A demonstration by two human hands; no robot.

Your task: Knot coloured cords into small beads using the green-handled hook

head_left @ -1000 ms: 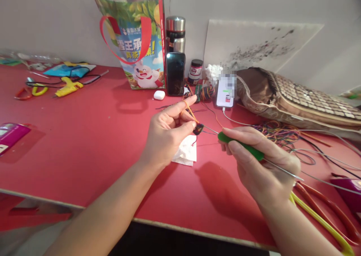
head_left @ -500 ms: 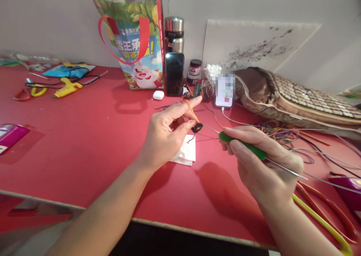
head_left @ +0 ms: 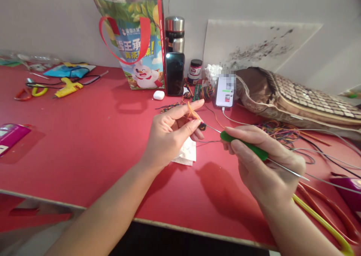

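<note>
My left hand pinches a small dark crocheted piece between thumb and fingers, above the red table. Orange yarn loops over its raised index finger. In my right hand is a crochet hook with a green handle, held like a pen. The hook's thin metal shaft reaches left to the dark piece; its tip is hidden there. Another metal end sticks out behind the handle. A folded white tissue lies under my left hand.
Behind stand a bright carrier bag, a black phone, a steel flask and a lit phone. Tangled coloured yarn lies right. A yellow glue gun lies far left; red-and-yellow handles are near my right forearm.
My left hand has shifted slightly right and turned, and the dark piece has moved a little right with it. The lower fingers now show beneath it. My right hand has barely moved.
</note>
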